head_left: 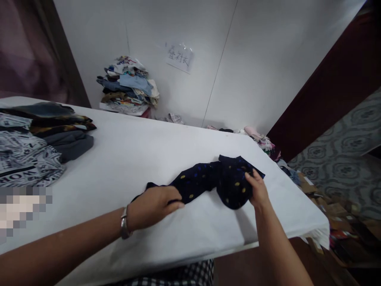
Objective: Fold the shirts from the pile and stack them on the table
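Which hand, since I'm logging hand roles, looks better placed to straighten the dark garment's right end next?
Probably the right: the right hand holds the dark spotted garment at that end, while the left hand is at its opposite end.

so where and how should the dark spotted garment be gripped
Probably by both ends, from the near side: the dark spotted garment stretches left to right in a bunched strip and would likely sag if held at one end.

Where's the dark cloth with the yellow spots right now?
In the head view, the dark cloth is just below the middle, over the white table. It stretches between the left hand and the right hand, and both hold it.
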`<act>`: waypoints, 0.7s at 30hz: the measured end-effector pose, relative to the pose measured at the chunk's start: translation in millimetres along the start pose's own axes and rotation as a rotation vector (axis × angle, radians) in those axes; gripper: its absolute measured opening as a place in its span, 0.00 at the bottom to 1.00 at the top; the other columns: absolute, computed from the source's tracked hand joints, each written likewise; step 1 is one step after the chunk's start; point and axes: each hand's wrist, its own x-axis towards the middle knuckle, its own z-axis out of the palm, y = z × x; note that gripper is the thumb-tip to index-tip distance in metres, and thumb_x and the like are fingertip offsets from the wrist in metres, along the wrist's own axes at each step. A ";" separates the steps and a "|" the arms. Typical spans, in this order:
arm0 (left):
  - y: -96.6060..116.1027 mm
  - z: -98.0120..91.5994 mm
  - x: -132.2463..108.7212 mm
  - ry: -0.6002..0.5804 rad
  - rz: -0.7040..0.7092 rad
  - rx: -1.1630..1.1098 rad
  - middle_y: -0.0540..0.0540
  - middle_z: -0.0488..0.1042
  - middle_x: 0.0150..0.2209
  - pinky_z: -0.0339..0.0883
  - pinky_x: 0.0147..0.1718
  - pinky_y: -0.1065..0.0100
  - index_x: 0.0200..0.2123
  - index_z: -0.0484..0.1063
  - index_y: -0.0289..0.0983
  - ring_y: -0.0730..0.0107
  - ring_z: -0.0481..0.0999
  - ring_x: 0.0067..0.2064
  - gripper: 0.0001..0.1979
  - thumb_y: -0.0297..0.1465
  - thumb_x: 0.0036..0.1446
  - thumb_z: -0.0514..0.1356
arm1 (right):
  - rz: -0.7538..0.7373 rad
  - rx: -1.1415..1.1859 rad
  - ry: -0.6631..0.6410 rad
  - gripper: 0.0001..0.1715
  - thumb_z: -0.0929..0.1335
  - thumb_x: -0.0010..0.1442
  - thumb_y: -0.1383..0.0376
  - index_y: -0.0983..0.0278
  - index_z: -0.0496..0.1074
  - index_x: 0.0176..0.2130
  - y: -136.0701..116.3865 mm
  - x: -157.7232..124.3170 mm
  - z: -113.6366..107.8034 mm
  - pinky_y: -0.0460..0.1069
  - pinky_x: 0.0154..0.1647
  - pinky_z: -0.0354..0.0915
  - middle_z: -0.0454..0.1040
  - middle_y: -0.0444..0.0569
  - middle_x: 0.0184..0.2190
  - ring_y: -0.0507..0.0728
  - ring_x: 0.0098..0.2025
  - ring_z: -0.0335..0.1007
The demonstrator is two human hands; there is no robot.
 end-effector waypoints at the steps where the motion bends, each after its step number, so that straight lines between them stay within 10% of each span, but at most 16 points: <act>1: -4.3 -4.9 3.0 0.026 -0.064 -0.047 0.47 0.77 0.43 0.64 0.41 0.66 0.41 0.74 0.43 0.65 0.75 0.42 0.17 0.42 0.63 0.47 | -0.052 0.070 0.037 0.22 0.75 0.47 0.57 0.57 0.74 0.43 -9.2 5.9 0.0 0.49 0.39 0.69 0.79 0.42 0.35 0.54 0.34 0.74; 7: -52.9 -4.9 41.6 0.064 -0.388 0.045 0.37 0.71 0.56 0.65 0.47 0.56 0.59 0.64 0.37 0.50 0.72 0.52 0.32 0.49 0.55 0.52 | -0.349 0.103 0.055 0.16 0.72 0.51 0.58 0.57 0.72 0.42 -49.1 27.3 6.8 0.51 0.44 0.68 0.76 0.42 0.37 0.53 0.38 0.73; 12: -71.9 21.0 57.8 -0.044 -0.375 0.009 0.41 0.79 0.39 0.66 0.37 0.61 0.38 0.76 0.40 0.54 0.76 0.42 0.20 0.43 0.57 0.49 | -0.566 0.093 0.155 0.17 0.71 0.51 0.62 0.57 0.71 0.43 -86.3 41.5 1.4 0.52 0.45 0.69 0.75 0.41 0.39 0.53 0.40 0.73; 21: -49.7 -83.4 2.8 0.720 -0.222 0.094 0.49 0.75 0.34 0.62 0.43 0.59 0.34 0.75 0.44 0.57 0.71 0.40 0.18 0.45 0.58 0.48 | -0.750 0.156 0.185 0.14 0.67 0.55 0.69 0.53 0.75 0.40 -132.7 27.6 -10.3 0.51 0.51 0.67 0.76 0.39 0.41 0.50 0.45 0.73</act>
